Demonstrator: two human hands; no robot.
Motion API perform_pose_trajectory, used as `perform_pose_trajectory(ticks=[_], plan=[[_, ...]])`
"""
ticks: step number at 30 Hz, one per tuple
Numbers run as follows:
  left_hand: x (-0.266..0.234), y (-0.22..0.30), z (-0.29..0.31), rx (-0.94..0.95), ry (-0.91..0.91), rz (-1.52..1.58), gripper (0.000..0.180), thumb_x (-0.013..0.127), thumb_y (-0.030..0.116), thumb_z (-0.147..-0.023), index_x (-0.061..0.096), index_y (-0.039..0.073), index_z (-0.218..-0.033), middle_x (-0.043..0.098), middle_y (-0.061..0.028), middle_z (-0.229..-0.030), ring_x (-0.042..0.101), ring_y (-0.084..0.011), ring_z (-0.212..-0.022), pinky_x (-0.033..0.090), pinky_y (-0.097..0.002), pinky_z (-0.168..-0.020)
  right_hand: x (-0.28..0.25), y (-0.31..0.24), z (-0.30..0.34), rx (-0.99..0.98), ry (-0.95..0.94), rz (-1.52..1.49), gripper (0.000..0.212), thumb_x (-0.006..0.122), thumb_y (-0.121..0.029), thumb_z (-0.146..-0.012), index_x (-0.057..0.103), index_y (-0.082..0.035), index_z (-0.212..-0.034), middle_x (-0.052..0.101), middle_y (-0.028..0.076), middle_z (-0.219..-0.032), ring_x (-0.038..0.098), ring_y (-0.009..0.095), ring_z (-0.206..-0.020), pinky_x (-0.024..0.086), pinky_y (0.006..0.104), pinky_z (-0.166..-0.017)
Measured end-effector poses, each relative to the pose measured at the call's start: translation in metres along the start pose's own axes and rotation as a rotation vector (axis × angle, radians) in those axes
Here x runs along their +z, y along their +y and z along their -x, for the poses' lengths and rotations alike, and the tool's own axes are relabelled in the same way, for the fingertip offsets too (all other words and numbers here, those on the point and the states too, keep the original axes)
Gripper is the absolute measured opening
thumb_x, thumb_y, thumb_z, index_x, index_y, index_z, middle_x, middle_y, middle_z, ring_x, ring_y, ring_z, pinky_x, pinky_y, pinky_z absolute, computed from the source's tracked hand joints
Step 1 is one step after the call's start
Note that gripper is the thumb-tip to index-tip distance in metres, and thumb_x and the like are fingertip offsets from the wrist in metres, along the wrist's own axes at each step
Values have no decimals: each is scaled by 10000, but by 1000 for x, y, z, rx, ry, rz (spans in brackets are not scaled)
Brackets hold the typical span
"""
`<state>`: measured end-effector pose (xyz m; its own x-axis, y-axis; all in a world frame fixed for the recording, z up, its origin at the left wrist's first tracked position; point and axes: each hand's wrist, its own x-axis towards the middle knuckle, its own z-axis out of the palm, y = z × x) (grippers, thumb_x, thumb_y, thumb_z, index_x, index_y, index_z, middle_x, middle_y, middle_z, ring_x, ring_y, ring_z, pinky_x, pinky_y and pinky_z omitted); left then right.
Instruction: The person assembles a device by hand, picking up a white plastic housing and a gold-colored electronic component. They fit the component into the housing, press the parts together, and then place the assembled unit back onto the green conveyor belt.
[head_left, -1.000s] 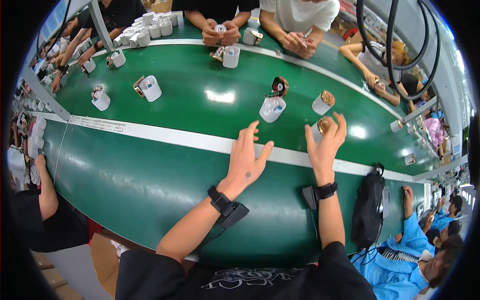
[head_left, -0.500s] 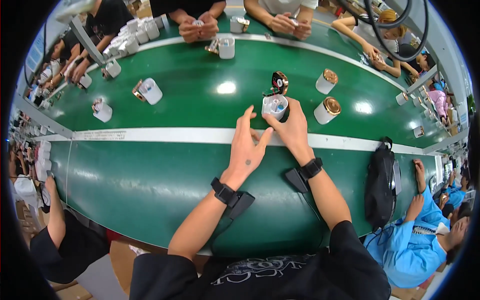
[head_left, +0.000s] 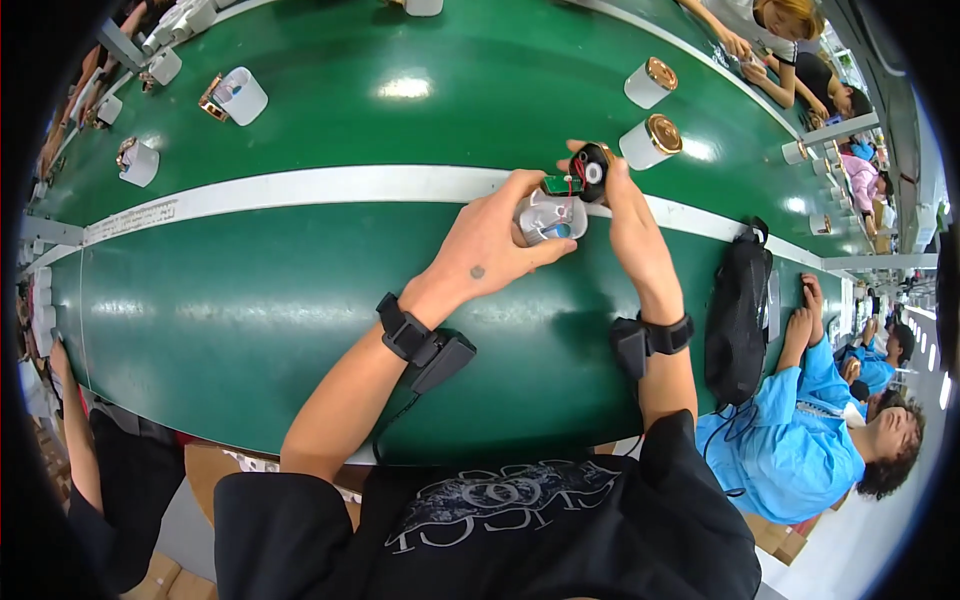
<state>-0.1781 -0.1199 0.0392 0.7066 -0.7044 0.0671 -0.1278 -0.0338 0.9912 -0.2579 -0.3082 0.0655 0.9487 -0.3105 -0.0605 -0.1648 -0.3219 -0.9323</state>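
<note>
My left hand (head_left: 485, 245) is closed round a white plastic housing (head_left: 540, 222), thumb along its near side and fingers on its far left. The housing's open top faces me, and a small blue part shows inside. In my right hand (head_left: 635, 225) is a round black cap (head_left: 592, 170) with red wires on its inner face, held just beyond the housing. Between cap and housing sits a small green circuit board (head_left: 562, 185) with wires on it. Both wrists carry black strapped devices.
Two white housings with gold caps, one nearer (head_left: 650, 142) and one farther (head_left: 650, 83), stand beyond my right hand. Opened housings (head_left: 240, 95) lie at the far left. A white strip (head_left: 300, 187) crosses the green table. A black bag (head_left: 740, 315) lies at right, beside a person in blue (head_left: 790, 440).
The white housing has come nearer to me. My left hand, open beside it before, now holds it; my right hand has moved from the housing to the cap. The view has shifted.
</note>
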Motion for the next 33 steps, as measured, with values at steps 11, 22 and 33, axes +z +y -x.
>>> perform_pose_trajectory(ticks=[11, 22, 33], plan=[[3, -10, 0, -136, -247, 432, 670, 788, 203, -839, 508, 72, -1434, 700, -77, -969, 697, -138, -674, 545, -290, -621, 31, -10, 19, -430, 75, 75, 618, 368, -556, -1068, 531, -37, -1363, 595, 120, -1193, 532, 220, -1069, 461, 352, -922], [-1, -3, 1, -201, -227, 323, 641, 766, 238, -848, 531, 57, -1417, 697, -85, -978, 687, -140, -676, 542, -282, -611, 8, -28, 17, -286, -199, 0, 457, 547, -286, -1022, 517, -23, -1394, 585, 129, -1286, 558, 219, -1144, 453, 356, -989], [7, -13, 3, -134, -133, 228, 545, 715, 314, -865, 600, 45, -1325, 714, -95, -850, 708, -184, -674, 551, -340, -657, 24, -30, 7, -244, -282, -135, 536, 677, -176, -952, 498, -1, -1427, 571, 150, -1377, 571, 228, -1231, 439, 350, -1072]])
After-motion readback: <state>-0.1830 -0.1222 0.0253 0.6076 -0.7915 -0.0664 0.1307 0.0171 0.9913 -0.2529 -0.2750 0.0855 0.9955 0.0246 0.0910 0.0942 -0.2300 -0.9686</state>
